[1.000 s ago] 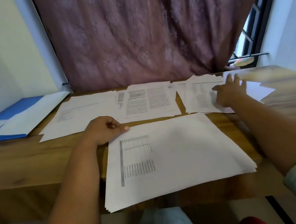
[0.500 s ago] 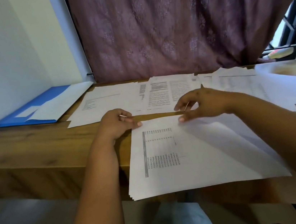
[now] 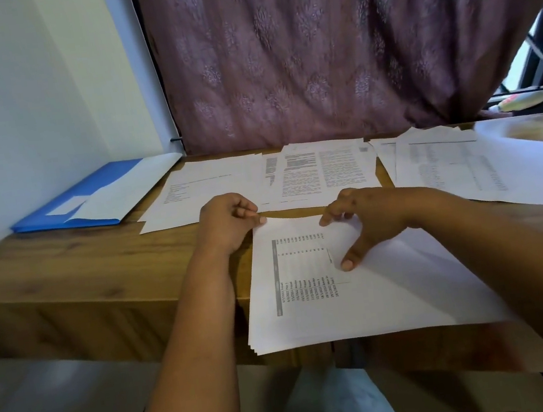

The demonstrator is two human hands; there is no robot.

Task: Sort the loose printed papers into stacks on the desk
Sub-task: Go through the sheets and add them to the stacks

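Note:
A near stack of printed papers (image 3: 396, 296) lies at the desk's front edge, overhanging it, with a small table printed on the top sheet. My left hand (image 3: 225, 222) pinches the stack's far left corner between thumb and curled fingers. My right hand (image 3: 372, 218) rests on the top sheet, bent fingertips at its far edge and the thumb pressed down beside the table print. Three spreads of sheets lie along the back: a left stack (image 3: 199, 191), a middle stack (image 3: 322, 171) of dense text and a right stack (image 3: 465, 166).
A blue folder (image 3: 67, 212) with a white sheet on it lies at the far left of the wooden desk (image 3: 64, 267), against the wall. A maroon curtain (image 3: 328, 46) hangs behind the desk. A window frame shows at the upper right.
My right hand left the right back stack and came down onto the near stack, thumb now spread onto the sheet. My left hand stays at the corner. The view swung left.

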